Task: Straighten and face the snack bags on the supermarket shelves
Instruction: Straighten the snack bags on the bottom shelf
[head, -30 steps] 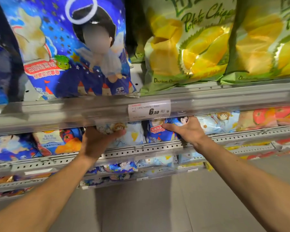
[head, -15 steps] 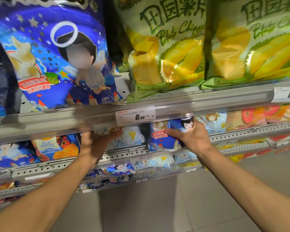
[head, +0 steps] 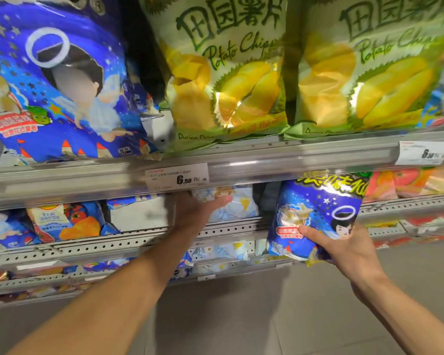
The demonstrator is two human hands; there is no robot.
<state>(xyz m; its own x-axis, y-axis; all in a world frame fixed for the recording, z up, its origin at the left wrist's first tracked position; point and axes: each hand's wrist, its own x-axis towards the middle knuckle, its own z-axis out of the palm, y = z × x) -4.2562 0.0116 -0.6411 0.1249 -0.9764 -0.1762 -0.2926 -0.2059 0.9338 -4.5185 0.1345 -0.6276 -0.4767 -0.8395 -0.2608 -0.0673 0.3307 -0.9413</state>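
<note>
— While the small blue snack bag (head: 315, 216) was off the shelf, where was it exactly?
— In front of the middle shelf (head: 241, 230), upright, face outward, its top just under the upper shelf rail (head: 280, 162). The right hand (head: 344, 248) gripped its lower part, thumb across the front, fingers clamped around the back.
— And the left hand (head: 198, 213)?
— It reached under the price tag (head: 177, 176) and held a pale blue bag (head: 231, 204) lying on the middle shelf, thumb on its front; the other fingers were hidden.
— What sat around them?
— Above, a large blue bag (head: 59, 83) beside two green durian chip bags (head: 223, 73). Left of the hand, a tomato bag (head: 64, 221).
</note>
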